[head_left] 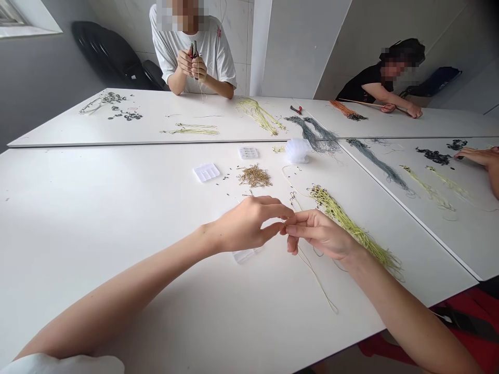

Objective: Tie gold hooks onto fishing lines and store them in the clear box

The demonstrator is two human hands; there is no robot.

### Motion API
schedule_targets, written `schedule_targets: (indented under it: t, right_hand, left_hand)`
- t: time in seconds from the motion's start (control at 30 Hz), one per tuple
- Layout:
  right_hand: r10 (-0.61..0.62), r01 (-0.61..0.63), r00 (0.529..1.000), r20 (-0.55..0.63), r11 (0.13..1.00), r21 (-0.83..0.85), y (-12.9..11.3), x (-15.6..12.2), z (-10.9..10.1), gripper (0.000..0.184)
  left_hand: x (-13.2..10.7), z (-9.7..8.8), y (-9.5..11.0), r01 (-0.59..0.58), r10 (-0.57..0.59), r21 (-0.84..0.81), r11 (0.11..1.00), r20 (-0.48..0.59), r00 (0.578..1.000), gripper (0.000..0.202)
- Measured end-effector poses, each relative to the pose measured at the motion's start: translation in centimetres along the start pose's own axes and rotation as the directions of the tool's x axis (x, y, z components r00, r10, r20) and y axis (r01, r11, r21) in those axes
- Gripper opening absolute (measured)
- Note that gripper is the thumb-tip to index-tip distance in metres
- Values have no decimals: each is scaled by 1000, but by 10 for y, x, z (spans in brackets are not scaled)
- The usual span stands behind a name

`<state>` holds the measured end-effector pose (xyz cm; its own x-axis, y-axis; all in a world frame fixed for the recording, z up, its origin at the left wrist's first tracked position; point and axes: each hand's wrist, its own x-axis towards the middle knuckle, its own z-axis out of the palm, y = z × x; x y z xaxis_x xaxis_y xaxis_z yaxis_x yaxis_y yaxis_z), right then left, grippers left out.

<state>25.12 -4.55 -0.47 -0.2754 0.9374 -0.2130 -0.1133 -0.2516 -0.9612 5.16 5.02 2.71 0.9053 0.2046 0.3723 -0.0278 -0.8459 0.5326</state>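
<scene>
My left hand (pixel 257 221) and my right hand (pixel 322 234) meet over the table, thumbs and fingers pinched on a thin yellow line (pixel 317 280). Its looped end hangs below the right hand onto the white surface. The exact spot between the fingertips is too small to make out. Just beyond the hands lies a fish hook (pixel 293 197) on a line. To the right, under the right forearm, stretches a bundle of yellow-green lines (pixel 353 223) with dark hooks at its far end. A pile of small brass-coloured metal pieces (pixel 255 176) sits beyond my left hand.
Small clear plastic boxes (pixel 206 172) stand beyond the hands, one (pixel 246 255) partly under my left hand. Clear plastic pieces (pixel 298 150) are stacked near grey line bundles (pixel 312 132). Across the table a person (pixel 195 57) holds pliers; another person (pixel 376 78) sits right.
</scene>
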Motion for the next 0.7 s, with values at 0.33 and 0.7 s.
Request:
schedule_targets:
  t: [0.33, 0.7]
  right_hand:
    - [28, -27, 998, 56, 1000, -17, 1, 0, 2, 21]
    - [-3, 3, 998, 56, 1000, -4, 5, 4, -1, 19]
  left_hand:
    - [1, 2, -2, -79, 80, -18, 997, 33, 996, 25]
    - [0, -1, -1, -183, 176, 115, 976, 68, 982, 28]
